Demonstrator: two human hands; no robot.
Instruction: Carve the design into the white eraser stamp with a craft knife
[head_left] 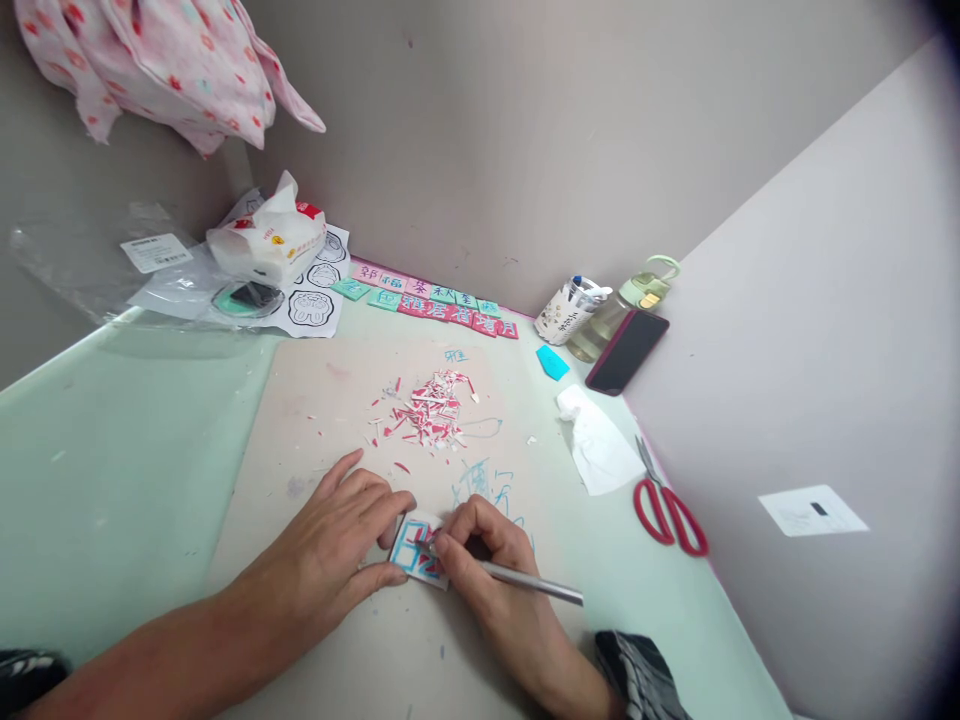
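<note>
The left hand lies flat, fingers open, pinning a small card on the surface. The right hand is closed around a slim craft knife, seemingly cutting the card's blue-outlined character. Red remains inside, so cutting looks partly done; scraps and finished tiles lie beyond.

Knife tip behind fingers

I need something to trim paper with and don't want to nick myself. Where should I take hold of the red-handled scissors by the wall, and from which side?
Grip the red-handled scissors by the two red loops, coming from the near side. The loops point toward the person; the closed metal blades point away, toward the crumpled white tissue.
</note>
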